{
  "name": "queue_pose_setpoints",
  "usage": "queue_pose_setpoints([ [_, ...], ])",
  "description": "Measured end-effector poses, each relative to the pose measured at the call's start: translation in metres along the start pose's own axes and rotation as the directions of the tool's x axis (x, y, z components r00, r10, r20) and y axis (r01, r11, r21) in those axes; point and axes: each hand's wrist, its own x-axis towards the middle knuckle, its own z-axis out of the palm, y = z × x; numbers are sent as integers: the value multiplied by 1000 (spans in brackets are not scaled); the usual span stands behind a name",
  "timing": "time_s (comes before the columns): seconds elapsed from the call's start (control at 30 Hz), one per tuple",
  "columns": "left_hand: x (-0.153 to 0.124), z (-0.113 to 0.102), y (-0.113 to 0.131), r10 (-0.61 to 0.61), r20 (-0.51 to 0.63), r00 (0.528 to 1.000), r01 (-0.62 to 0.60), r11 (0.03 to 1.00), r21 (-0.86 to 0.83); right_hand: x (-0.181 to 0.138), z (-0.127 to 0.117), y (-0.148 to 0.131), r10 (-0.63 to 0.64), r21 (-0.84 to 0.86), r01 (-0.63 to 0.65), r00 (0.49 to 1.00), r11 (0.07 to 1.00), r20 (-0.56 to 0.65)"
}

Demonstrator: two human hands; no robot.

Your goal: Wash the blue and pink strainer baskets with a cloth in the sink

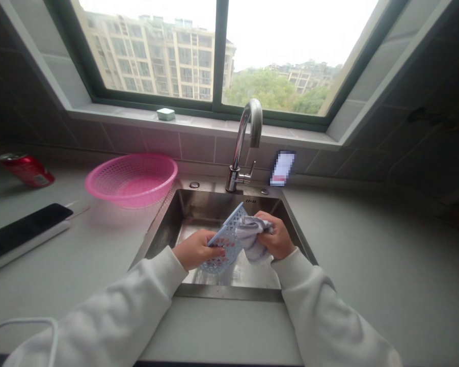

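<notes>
"Which feed are you on?"

"I'm on the head camera, looking down into a stainless steel sink set into a pale table. Two white sleeves reach in over its front edge."

"What do the hands have?"

"The left hand grips a light blue plastic mesh basket, its fingers closed around the lower side. The basket tilts and is held up inside the basin. The right hand is closed on a grey cloth, pressing it against the basket's upper part."

"Is the water running?"

"I can't tell from here. I see no clear stream below the chrome gooseneck faucet, which stands behind the basin."

"What's around the sink?"

"A pink plastic basket sits on the table just left of the sink. Farther left, a red can lies on its side, and a flat black-and-white device lies nearer me. I can't tell what that device is. A white cable loops at the lower left. Right of the faucet, a blurred upright object leans against the tiles. A small pale green box rests on the sill of the window, with apartment blocks and trees outside."
</notes>
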Motion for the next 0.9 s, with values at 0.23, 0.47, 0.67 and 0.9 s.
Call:
queue_pose_setpoints([
  [0.23, -8, 0, 8, -49, 129, 990, 43, 998, 51, 13, -27, 29, 201, -174, -276, 912, 945, -357],
  [0.47, -4, 4, 7, -11, 109, 994, -22, 954, 300, 3, -2, -5, -67, -98, 73, 996, 993, 59],
  [0.67, -3, 3, 4, 31, 84, 996, -62, 919, 389, 9, -15, 22, 114, -265, -181, 962, 947, -249],
  [0.9, -1, -3, 2, 90, -7, 996, -84, 954, 288, 10, -27, 42, 206, -252, -299, 919, 920, -336],
])
